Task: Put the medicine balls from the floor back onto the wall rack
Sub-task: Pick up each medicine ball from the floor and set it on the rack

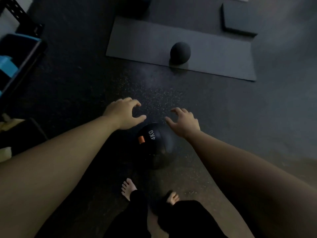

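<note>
Both hands, left (123, 115) and right (184, 123), hung spread and empty just above the 4KG ball (155, 145) on the floor by the bare feet. A second ball (180, 52) sat at the mat's (137, 42) near edge. It looked like the pickup; next they'd need to cup both sides.

A black medicine ball (157, 145) marked "4KG" in white, with a small orange tag, rests on the dark speckled floor (223, 117). A second, plain dark ball (180, 52) sits well apart on the near edge of a grey mat (137, 40).
</note>
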Demonstrator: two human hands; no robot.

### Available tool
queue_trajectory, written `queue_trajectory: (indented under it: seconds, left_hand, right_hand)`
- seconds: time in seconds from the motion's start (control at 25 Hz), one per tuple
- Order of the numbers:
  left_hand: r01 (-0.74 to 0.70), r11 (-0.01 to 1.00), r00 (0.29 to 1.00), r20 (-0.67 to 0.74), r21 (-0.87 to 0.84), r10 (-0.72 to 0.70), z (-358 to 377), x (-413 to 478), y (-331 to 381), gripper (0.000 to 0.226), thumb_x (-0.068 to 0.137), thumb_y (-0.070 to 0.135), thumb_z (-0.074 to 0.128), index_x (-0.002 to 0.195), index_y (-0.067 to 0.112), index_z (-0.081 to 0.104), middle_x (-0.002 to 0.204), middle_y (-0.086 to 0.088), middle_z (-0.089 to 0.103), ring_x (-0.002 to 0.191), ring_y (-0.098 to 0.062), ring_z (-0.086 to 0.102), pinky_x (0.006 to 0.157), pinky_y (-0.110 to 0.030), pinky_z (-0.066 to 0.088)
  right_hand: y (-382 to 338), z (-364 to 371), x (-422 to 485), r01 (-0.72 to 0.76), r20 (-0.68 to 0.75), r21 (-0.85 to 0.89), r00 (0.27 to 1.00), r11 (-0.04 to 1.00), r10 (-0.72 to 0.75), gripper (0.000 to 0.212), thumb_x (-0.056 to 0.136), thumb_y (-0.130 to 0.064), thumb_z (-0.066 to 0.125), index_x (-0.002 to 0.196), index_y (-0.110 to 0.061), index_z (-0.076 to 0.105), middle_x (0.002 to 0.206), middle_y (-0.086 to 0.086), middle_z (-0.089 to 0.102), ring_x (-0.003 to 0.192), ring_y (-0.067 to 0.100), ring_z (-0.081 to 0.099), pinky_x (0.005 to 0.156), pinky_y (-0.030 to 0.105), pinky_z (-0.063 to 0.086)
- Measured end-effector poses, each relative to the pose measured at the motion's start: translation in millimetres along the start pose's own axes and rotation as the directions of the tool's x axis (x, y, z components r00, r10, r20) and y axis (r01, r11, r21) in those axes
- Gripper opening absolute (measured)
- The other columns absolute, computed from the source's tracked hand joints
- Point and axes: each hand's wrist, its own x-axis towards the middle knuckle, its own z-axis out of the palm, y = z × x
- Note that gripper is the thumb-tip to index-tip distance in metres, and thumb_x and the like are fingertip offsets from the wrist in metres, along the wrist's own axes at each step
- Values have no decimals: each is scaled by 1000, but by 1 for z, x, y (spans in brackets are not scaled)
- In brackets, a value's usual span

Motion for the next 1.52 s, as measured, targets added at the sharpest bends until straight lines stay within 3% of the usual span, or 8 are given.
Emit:
queue_trajectory:
  seconds: [0.24,0.64,0.76,0.88,1.04,1.2,1.36,1.52]
  left_hand:
    - [216,970,975,79,-110,-209,129,94,-48,69,90,70,63,145,28,56,144,0,57,132,-27,55,106,-47,49]
    - [477,819,879,181,-318,-441,390,227,-95,87,79,86,57,147,32,55,148,0,53,135,-26,55,99,-39,46]
    - [533,709,844,235,-461,-482,427,226,-98,107,69,94,52,156,34,45,158,-2,45,141,-26,49,93,-29,43]
    - [555,609,819,245,-567,-518,446,223,-105,120,61,99,51,161,33,39,165,-4,39,148,-26,42,104,-34,34]
    - [654,426,731,377,-626,-568,456,223,-120,129,53,101,52,161,34,39,165,-7,43,149,-30,43,106,-38,31]
    - [690,301,692,477,-658,-543,459,229,-130,135,48,104,57,161,31,42,159,-5,52,143,-28,49,121,-44,33]
    - [777,33,548,650,-629,-527,466,222,-133,114,41,108,59,134,43,61,129,-1,63,124,-28,58,115,-64,38]
    - [747,-153,489,690,-647,-534,467,214,-132,95,28,104,69,104,48,65,114,2,66,104,-26,61,96,-57,46]
  right_hand:
    - [73,112,114,0,187,-81,982,997,16,77,87,-84,38,146,-35,45,148,3,51,134,35,46,103,61,41]
    - [184,298,247,101,349,-81,935,992,-66,97,75,-98,32,153,-39,33,156,4,40,140,38,37,105,66,40]
    - [208,319,249,-29,390,26,921,999,17,115,61,-107,32,158,-47,21,164,2,30,146,38,31,107,65,40]
    - [217,334,247,-133,401,206,915,969,41,125,51,-110,38,159,-50,16,168,-1,25,149,35,29,112,60,37]
    - [219,339,247,-166,392,277,919,946,47,129,48,-110,44,159,-50,18,168,-2,23,151,32,26,117,60,33]
    - [216,339,252,-168,380,291,924,942,47,129,49,-108,46,160,-47,21,167,-1,26,150,31,28,117,58,34]
    - [218,338,254,-175,378,311,925,934,48,125,53,-104,52,160,-47,22,167,-2,26,150,29,29,117,58,35]
    - [211,345,243,-172,323,364,945,916,49,125,51,-105,53,158,-48,25,163,-4,31,148,27,33,116,57,37]
